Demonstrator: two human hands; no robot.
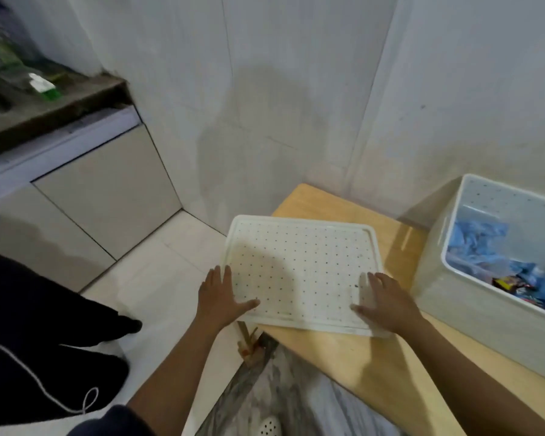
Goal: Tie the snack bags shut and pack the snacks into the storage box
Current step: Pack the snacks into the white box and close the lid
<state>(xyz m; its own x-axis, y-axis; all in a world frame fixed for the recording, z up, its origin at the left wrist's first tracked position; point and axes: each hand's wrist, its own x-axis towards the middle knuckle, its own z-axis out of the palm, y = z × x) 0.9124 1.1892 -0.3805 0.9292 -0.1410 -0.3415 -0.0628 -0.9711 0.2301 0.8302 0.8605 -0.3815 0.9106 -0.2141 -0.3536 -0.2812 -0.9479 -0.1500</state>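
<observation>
A white dotted lid [302, 265] lies flat on the wooden table [359, 366], overhanging its left edge. My left hand [221, 297] grips the lid's near left corner, thumb on top. My right hand [387, 300] holds the lid's near right corner, fingers spread across its surface. The white storage box [450, 287] stands open at the right of the table. Inside it lie blue snack bags [479, 247] and a dark wrapper with yellow print [507, 283].
White tiled walls meet in a corner behind the table. A counter with a cabinet door [107, 196] runs along the left, with a green and white item [43, 84] on top. A person's dark-trousered leg [38, 335] stands at lower left on the pale floor.
</observation>
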